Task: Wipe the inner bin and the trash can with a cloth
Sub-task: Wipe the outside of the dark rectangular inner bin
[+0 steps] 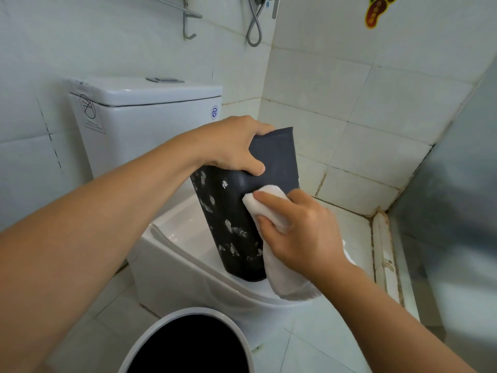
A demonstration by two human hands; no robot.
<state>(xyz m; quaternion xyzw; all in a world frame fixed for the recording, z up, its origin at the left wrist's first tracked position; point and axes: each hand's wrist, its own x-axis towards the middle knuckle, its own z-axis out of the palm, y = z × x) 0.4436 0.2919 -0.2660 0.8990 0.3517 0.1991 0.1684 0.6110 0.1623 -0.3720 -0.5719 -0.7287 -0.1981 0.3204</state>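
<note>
Nearest, low in view, round white plastic trash can stands open on the tiled floor, not being wiped at the moment. Right hand has fingers curled round a folded white cloth and presses it on the dark grey plastic inner bin, which the left hand grips at its upper end, likely to steady it, white smears on its side. Bin's lower end rests tilted on the white ceramic toilet, cistern behind, pale tiled walls, grimy corner grout.
</note>
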